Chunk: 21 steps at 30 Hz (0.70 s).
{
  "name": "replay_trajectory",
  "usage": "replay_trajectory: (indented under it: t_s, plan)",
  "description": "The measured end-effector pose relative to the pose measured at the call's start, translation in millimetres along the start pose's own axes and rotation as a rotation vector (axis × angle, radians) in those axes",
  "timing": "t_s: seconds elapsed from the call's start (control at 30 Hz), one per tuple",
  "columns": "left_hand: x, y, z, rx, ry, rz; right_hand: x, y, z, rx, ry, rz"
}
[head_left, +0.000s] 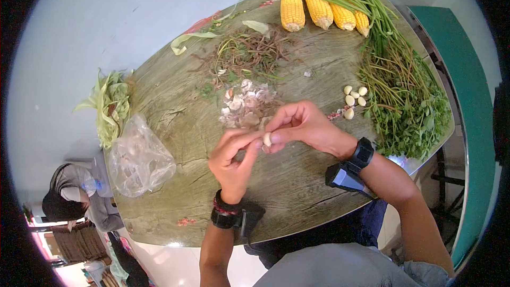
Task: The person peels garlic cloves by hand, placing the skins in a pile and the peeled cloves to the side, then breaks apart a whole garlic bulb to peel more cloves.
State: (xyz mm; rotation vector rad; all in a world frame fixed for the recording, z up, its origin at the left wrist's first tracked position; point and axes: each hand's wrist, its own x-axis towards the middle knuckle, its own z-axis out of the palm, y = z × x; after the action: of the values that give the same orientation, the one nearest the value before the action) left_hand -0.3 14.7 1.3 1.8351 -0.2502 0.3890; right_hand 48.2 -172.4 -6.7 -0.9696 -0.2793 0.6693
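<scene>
Above the grey-brown, wood-grained table (313, 194), pinched a small, smooth, cream garlic clove (266, 140) between nearly closed thumb and fingertips of the right hand (305, 127), and met its other side with the left hand (231, 165), likewise curled and pinching. Partly covered the near edge of a loose heap of papery, white-and-purple garlic skins (247, 103). Had thin, tangled, brown-green stems (255, 53) beyond, a crinkled, clear plastic bag (139, 157) to the left, glossy ivory peeled cloves (349, 100) to the right, and ridged yellow corn cobs (292, 8) beside leafy green stalks (414, 111).
</scene>
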Motion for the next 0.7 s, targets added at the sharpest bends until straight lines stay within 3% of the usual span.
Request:
replay_trajectory:
  t_s: [0.47,0.7]
  plan:
    - [-1,-1,4,-0.135,0.097,-0.111,0,-5,4,-0.026,-0.061,0.051]
    - [-4,-19,-3,0.051,0.142,-0.252,0,-1,5,-0.107,-0.014,-0.056]
